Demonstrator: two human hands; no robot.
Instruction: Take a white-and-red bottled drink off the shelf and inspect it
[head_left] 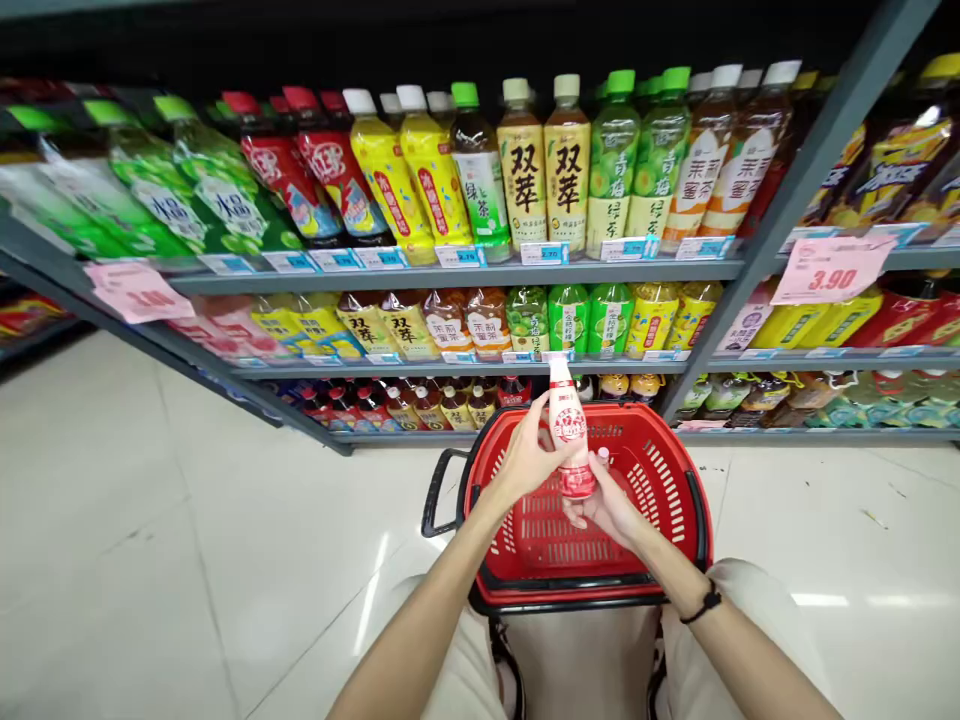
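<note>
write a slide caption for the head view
Left hand holds a bottle, right hand at its base, over a red basket by shelved drinks.

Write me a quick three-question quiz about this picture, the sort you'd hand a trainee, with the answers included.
1. True or false: the pale bottle with the white cap is standing on a shelf.
2. Multiple choice: what is below the hands?
A) a cardboard box
B) a red basket
C) a wooden crate
3. Fill the gap: the pink price sign on the right reads ____.

Key:
1. False; the left hand grips it.
2. B
3. 3.90
</note>
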